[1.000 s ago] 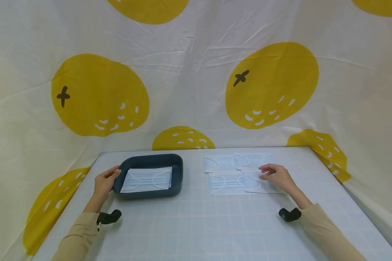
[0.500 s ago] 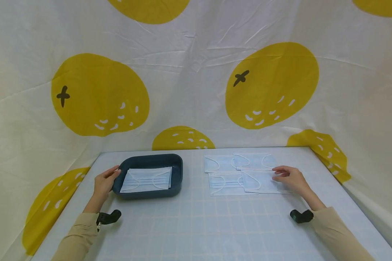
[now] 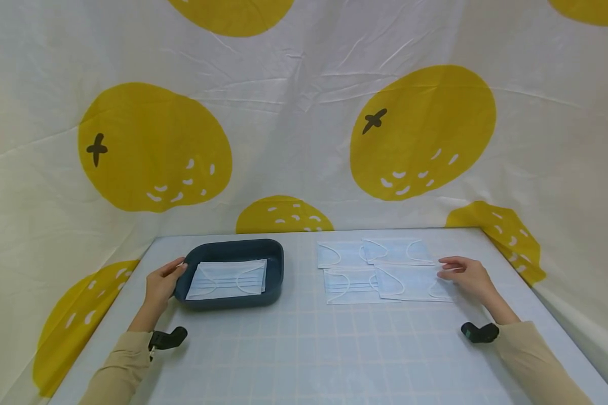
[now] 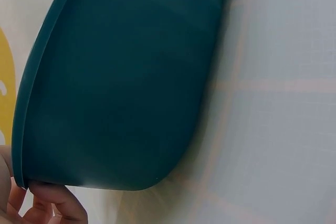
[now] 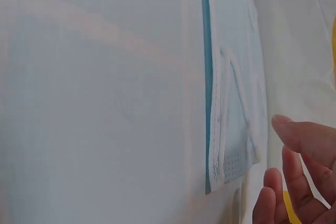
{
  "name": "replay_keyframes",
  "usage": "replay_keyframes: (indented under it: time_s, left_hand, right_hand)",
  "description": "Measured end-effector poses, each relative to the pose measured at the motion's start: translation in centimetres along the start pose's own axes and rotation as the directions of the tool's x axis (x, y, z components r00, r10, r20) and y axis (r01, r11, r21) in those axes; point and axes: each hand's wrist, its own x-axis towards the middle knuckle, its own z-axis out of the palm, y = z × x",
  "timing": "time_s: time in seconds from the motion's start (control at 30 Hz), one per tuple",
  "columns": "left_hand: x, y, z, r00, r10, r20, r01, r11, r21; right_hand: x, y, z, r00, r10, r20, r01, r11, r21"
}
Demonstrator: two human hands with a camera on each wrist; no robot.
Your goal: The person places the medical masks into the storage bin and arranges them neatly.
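Note:
At the left, my left hand (image 3: 159, 283) pinches the near-left rim of a dark teal tray (image 3: 233, 304). In the left wrist view the fingers (image 4: 60, 203) curl under the lip of the tray, whose outer wall fills the view. Inside it lies a small stack of pale blue face masks (image 3: 228, 281). Several more face masks lie flat and overlapping on the table at the right, including a front mask (image 3: 415, 282). Beside its right end hovers my right hand (image 3: 468, 277), fingers loosely bent with nothing between them. The right wrist view shows the thumb apart from that mask's ear loop.
A pale checked cloth covers the table (image 3: 304, 349). Behind and at both sides hangs a white curtain (image 3: 284, 140) with yellow fruit prints, meeting the table's far edge. Black camera mounts (image 3: 480, 332) sit on both wrists.
My right hand has moved right, from over the front mask to beyond its right end, uncovering the mask's right ear loop. The left hand, tray and masks stay in place.

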Motion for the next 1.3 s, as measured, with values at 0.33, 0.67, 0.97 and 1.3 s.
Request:
replay_keyframes:
  time_s: [0.33,0.67,0.97,1.3]
  left_hand:
    - [0.0,-0.1,0.0,1.0,0.005,0.005,-0.005,1.0,0.004]
    - [0.5,-0.7,0.1,1.0,0.007,0.002,-0.007,1.0,-0.002]
    - [-0.2,0.0,0.1,1.0,0.021,0.006,-0.021,1.0,0.006]
    - [-0.2,0.1,0.0,1.0,0.02,-0.01,-0.02,1.0,-0.007]
  right_hand:
    - [1.1,1.3,-0.1,0.996,0.089,0.023,-0.089,0.996,0.01]
    - [1.8,1.7,0.3,0.987,0.155,0.038,-0.156,0.988,0.022]
    - [2.0,1.8,0.2,0.987,0.144,0.068,-0.145,0.989,0.011]
    - [2.3,1.7,0.1,0.978,0.153,0.143,-0.155,0.988,0.007]
